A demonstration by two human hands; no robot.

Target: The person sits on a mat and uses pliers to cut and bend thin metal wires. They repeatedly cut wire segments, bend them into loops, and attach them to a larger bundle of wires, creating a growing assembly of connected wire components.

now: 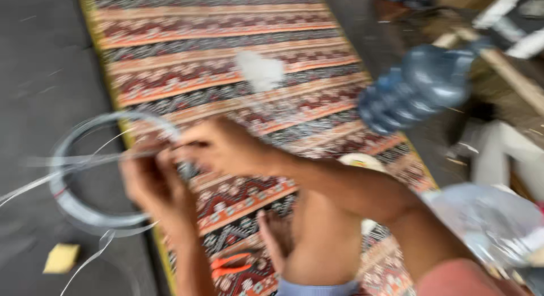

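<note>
- Patterned mat (226,58) on dark floor; everything sits relative to it.
- Wire coil (85,171) overhangs its left edge; left hand (156,185) and right hand (224,146) pinch strands together.
- Springy loose ends could whip free, likely tangling.

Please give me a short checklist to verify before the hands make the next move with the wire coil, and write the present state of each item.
1. Both hands on the work: left hand and right hand meet at the wire coil. Ok.
2. Firm grip on the strand: the picture is blurred by motion. Cannot tell.
3. Loose wire ends under control: they trail free over the dark floor. Not ok.
4. Orange-handled tool near: it lies on the patterned mat by the foot. Ok.
5. Big water bottle apart from the hands: yes. Ok.
</note>
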